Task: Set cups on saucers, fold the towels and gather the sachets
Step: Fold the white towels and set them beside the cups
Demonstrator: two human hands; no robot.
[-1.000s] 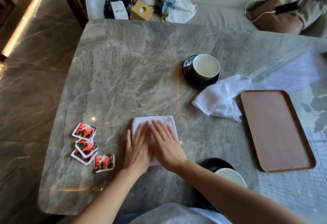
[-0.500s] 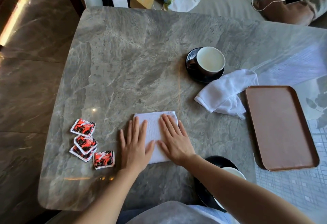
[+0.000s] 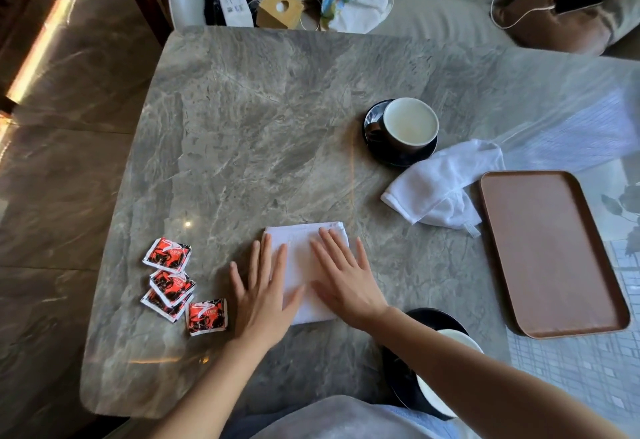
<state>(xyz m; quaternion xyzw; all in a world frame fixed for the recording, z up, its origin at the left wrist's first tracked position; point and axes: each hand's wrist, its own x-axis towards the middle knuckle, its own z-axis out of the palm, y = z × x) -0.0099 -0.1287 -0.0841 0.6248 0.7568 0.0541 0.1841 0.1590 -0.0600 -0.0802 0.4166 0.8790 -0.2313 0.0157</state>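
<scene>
A folded white towel (image 3: 300, 248) lies flat on the grey marble table (image 3: 259, 133). My left hand (image 3: 263, 294) rests flat on its left edge, fingers spread. My right hand (image 3: 343, 279) presses flat on its right half. A second white towel (image 3: 440, 185) lies crumpled to the right. A dark cup (image 3: 408, 128) stands on a black saucer (image 3: 375, 151) at the back. Another cup (image 3: 450, 338) on a black saucer (image 3: 426, 317) sits near me, mostly hidden by my right forearm. Several red sachets (image 3: 173, 282) lie scattered at the left.
A brown tray (image 3: 550, 251) lies at the right side of the table. Behind the table stands a white seat holding bags, a tissue box (image 3: 278, 8) and a brown cushion with a phone (image 3: 576, 0) on a cable. The table's left edge drops to a marble floor.
Both hands have slid apart over the folded towel, from side by side at its middle to its left and right sides. The towel stays in place.
</scene>
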